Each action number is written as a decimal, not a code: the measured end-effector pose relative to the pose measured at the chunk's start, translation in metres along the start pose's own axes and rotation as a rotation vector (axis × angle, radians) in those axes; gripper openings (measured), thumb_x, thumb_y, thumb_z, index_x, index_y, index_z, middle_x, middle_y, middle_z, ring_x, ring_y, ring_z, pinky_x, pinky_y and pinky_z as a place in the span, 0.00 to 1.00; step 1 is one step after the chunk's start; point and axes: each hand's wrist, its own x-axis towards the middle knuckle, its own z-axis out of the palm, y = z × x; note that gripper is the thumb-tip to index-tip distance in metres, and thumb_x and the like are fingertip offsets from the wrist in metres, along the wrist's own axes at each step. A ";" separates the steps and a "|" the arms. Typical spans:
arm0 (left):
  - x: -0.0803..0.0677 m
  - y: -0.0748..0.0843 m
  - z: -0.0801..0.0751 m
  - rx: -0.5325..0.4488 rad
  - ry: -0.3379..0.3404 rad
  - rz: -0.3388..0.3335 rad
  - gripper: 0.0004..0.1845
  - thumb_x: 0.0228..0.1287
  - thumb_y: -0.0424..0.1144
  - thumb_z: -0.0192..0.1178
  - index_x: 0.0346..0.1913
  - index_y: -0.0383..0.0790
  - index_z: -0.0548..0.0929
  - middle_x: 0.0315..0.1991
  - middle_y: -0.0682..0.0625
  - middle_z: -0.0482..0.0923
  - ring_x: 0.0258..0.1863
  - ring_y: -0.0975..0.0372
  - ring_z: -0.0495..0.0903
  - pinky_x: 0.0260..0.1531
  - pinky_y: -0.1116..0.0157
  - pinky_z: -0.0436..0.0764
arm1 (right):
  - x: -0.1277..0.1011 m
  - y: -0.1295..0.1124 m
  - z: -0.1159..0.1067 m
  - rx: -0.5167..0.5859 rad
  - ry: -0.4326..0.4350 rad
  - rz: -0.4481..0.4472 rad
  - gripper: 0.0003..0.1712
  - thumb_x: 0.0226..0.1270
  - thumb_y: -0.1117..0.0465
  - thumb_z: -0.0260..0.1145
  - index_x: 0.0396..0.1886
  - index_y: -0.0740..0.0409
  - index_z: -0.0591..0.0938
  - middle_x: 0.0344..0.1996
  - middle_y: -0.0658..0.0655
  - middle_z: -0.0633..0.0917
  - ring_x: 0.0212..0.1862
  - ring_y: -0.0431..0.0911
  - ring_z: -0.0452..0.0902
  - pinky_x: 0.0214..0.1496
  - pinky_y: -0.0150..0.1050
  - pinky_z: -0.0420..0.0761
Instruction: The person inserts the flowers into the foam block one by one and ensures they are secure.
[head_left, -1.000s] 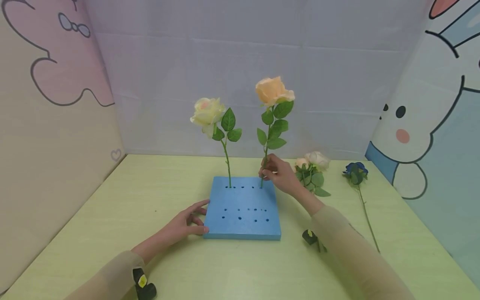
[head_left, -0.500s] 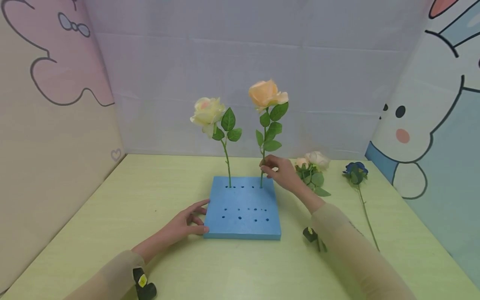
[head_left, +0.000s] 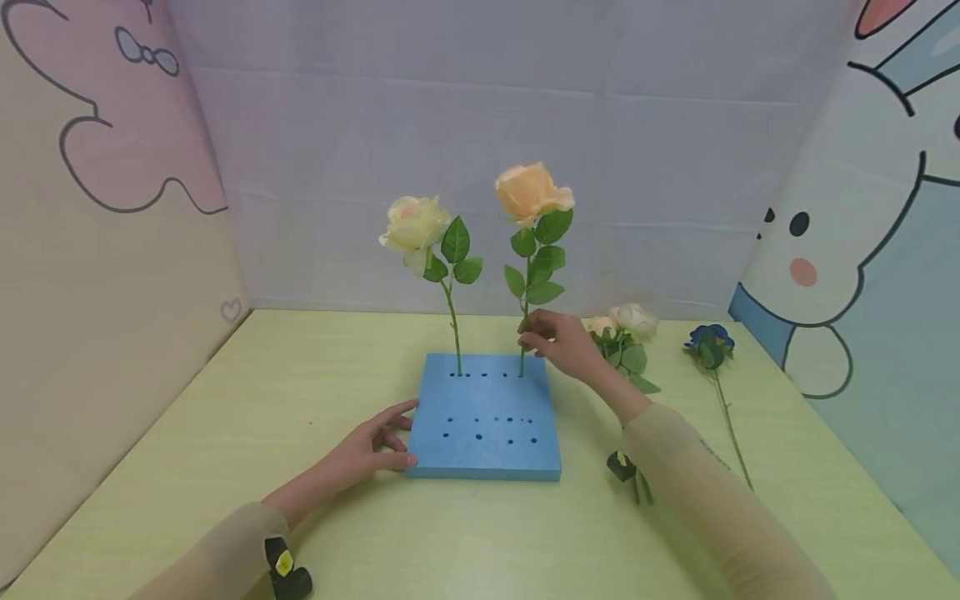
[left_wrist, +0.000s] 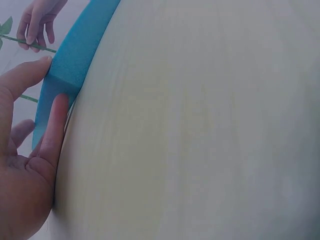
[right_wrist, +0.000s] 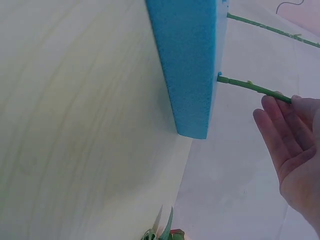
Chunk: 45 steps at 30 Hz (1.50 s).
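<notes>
A blue foam board (head_left: 483, 398) with rows of small holes lies flat on the table. My right hand (head_left: 567, 343) pinches the green stem of an upright peach rose (head_left: 531, 196) between thumb and fingers. In the right wrist view the lower end of that stem (right_wrist: 242, 83) enters a hole at the back right of the board. To its left a cream rose (head_left: 415, 225) stands in another hole of the back row. My left hand (head_left: 369, 448) rests against the board's left side, fingers spread along the edge and thumb at the front left corner.
On the right, behind and beneath my right forearm, several cut roses (head_left: 633, 321) lie on the table (head_left: 225, 417). A blue rose (head_left: 710, 343) with a long stem lies farther right. A pale cloth wall (head_left: 480, 167) closes the back, with printed panels at both sides.
The peach rose has shifted left and slightly down, its stem now more upright in the board. My right hand has stayed near the same spot on the stem; my left hand has not moved.
</notes>
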 end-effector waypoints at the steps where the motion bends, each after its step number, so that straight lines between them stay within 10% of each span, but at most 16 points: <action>1: 0.000 0.000 0.000 0.000 0.001 -0.001 0.44 0.59 0.42 0.70 0.76 0.47 0.60 0.62 0.39 0.71 0.43 0.61 0.79 0.54 0.61 0.72 | 0.000 0.000 0.000 -0.005 -0.003 0.001 0.07 0.71 0.64 0.63 0.42 0.63 0.82 0.35 0.61 0.90 0.38 0.49 0.88 0.35 0.39 0.85; 45: -0.001 0.001 0.000 -0.003 -0.003 -0.009 0.44 0.60 0.41 0.70 0.77 0.46 0.59 0.63 0.37 0.70 0.44 0.60 0.79 0.50 0.65 0.73 | -0.005 0.000 0.008 -0.059 -0.045 0.016 0.05 0.73 0.65 0.60 0.41 0.60 0.81 0.37 0.61 0.89 0.41 0.50 0.87 0.37 0.35 0.85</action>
